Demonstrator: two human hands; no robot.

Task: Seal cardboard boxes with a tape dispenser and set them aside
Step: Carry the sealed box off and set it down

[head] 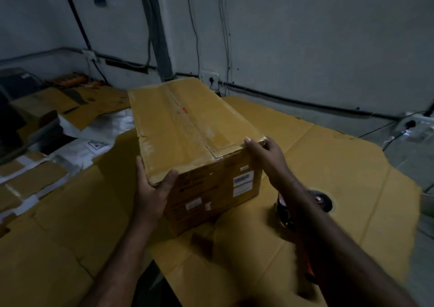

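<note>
Apparently sealed, with tape along its top seam, the cardboard box [195,128] rests on a flattened cardboard sheet [340,165]. The left hand [152,189] and right hand [267,156] grip its near corners, and the tape dispenser [323,202] lies beside it. The next move, setting it aside, calls for an even lift.

We see the tape dispenser [322,200] only in part: our right forearm [328,236], blurred near the bottom edge, covers its middle. The labels [243,180] on the box [187,128] are too small for us to read, and its far end is hidden.
</note>
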